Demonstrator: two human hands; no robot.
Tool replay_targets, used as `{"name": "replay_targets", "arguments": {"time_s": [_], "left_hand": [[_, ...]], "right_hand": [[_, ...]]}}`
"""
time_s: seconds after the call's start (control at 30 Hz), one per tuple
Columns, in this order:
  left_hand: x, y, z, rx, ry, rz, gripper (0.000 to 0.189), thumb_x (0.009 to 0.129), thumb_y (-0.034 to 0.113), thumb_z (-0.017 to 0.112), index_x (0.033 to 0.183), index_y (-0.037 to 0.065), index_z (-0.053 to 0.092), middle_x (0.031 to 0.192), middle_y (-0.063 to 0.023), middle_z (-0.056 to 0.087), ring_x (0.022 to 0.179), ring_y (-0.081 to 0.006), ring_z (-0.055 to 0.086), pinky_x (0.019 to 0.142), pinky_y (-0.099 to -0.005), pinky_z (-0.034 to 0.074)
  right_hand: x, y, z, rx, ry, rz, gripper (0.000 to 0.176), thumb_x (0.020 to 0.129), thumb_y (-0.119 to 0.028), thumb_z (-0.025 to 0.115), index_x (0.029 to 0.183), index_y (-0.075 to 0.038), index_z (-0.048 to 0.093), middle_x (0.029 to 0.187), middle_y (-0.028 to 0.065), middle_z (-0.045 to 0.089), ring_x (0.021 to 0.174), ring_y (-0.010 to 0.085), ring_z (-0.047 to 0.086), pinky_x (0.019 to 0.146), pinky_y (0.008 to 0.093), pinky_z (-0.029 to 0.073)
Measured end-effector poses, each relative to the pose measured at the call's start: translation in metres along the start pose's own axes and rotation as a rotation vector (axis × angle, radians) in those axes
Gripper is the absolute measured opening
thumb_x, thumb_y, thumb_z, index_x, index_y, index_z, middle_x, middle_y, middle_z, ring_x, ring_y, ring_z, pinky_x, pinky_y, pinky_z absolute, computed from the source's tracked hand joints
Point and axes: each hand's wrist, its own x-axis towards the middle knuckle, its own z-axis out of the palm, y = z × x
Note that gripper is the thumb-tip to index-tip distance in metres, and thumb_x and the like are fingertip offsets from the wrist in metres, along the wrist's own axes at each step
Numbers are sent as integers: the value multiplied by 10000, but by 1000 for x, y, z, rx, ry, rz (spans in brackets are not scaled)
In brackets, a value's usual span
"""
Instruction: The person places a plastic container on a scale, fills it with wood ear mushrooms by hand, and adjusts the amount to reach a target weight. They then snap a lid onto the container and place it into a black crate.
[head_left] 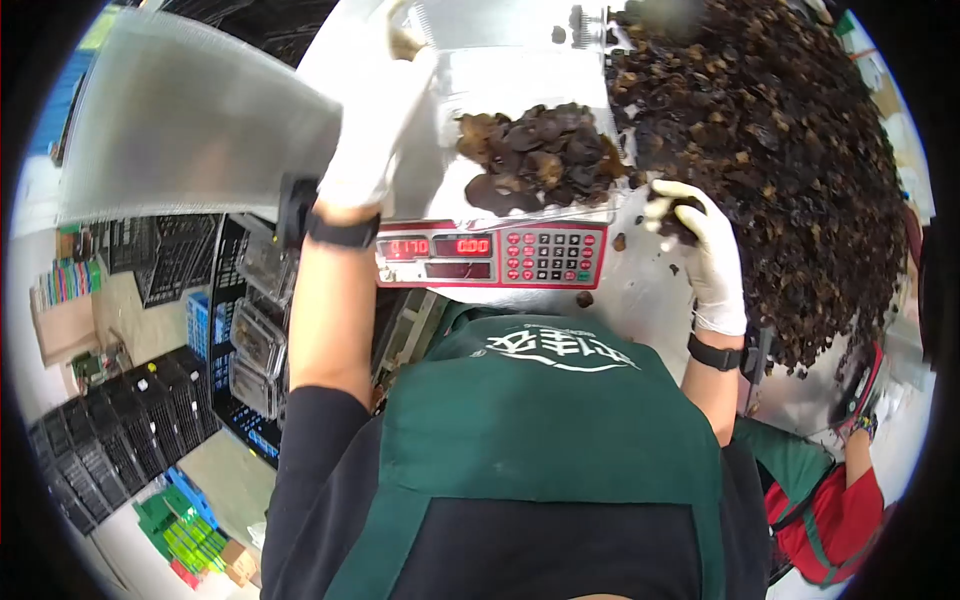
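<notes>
Fungus [545, 155] | tray [500, 85] on scale [490, 255] | right hand [708, 240] gripping some | left hand [375, 130] apart, blurred

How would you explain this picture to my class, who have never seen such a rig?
There is no robot: a person wears a camera on the head, and this single picture looks down past their green apron.

On the pale table stands a red-edged digital scale with lit numbers. Above its display is a clear tray of dark, curled pieces; a big heap of similar pieces lies to the right.

Both hands wear pale gloves. The left hand is beside the tray, its fingers too blurred to read. The right hand holds a few dark pieces.
</notes>
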Motion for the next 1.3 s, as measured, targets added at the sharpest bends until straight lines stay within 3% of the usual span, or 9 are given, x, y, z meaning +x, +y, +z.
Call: {"name": "replay_targets", "arguments": {"time_s": [0.2, 0.33, 0.43, 0.53, 0.6, 0.8, 1.03, 1.13, 1.3], "left_hand": [[-78, 66, -37, 96, -123, 81, 536, 829, -25, 477, 1335, 95, 608, 1272, -142, 621, 1202, -243, 568, 1049, -349, 427], [-106, 70, -38, -104, -234, -45, 617, 773, -57, 428, 1336, 110, 616, 1358, -185, 563, 1270, -318, 517, 1120, -392, 382], [-124, 75, -34, 131, -315, 26, 566, 816, -49, 466, 1343, 102, 605, 1384, -159, 538, 1292, -332, 461, 1140, -416, 320], [-129, 75, -30, 140, -278, 41, 499, 870, -15, 507, 1348, 97, 598, 1372, -151, 547, 1258, -325, 475, 1122, -418, 330], [-128, 72, -29, 116, -259, 27, 463, 899, 8, 524, 1349, 91, 595, 1371, -149, 548, 1247, -321, 479, 1111, -416, 341], [-121, 77, -27, 12, -201, -108, 381, 993, 52, 485, 1360, 82, 583, 1368, -136, 558, 1271, -283, 493, 1102, -394, 369], [-113, 89, -29, -23, -214, -133, 362, 1019, 77, 469, 1363, 84, 579, 1371, -140, 557, 1299, -281, 488, 1124, -392, 356], [-119, 79, -28, 88, -220, -74, 384, 984, 54, 493, 1356, 82, 583, 1372, -159, 538, 1293, -302, 490, 1118, -399, 359], [-130, 67, -26, 149, -223, 10, 436, 913, 38, 556, 1344, 92, 591, 1330, -179, 525, 1257, -334, 496, 1101, -411, 363]], "right_hand": [[6, -19, 22, -222, 24, -48, 221, 936, -118, 615, 1116, -54, 726, 893, -22, 663, 770, 36, 540, 693, 210, 434], [20, -7, 49, -566, -39, -371, 249, 892, -142, 678, 1130, -91, 732, 892, 59, 733, 722, 101, 624, 670, 256, 495], [18, -18, 58, -781, -108, -311, 227, 899, -151, 670, 1102, -79, 741, 943, 102, 755, 768, 120, 673, 699, 298, 533], [19, -11, 49, -438, -124, -424, 212, 933, -152, 643, 1097, -61, 740, 946, 70, 758, 756, 101, 661, 696, 279, 538], [11, -15, 35, -242, -24, -78, 198, 954, -117, 628, 1108, -45, 728, 895, 20, 722, 752, 63, 631, 697, 227, 515], [16, -3, 37, -270, 38, -121, 247, 901, -116, 691, 1137, -44, 704, 949, 39, 713, 817, 70, 631, 733, 233, 507], [33, 9, 61, -643, 204, -743, 137, 902, -108, 696, 1012, -32, 726, 792, 11, 647, 717, 49, 603, 598, 242, 488], [34, 0, 61, -618, 8, -643, 176, 902, -134, 704, 1045, -36, 732, 769, 12, 639, 663, 66, 579, 564, 245, 469], [14, -14, 30, 98, -177, -87, 329, 914, -35, 515, 1194, -10, 684, 825, 46, 666, 660, 95, 567, 502, 260, 469]]}}
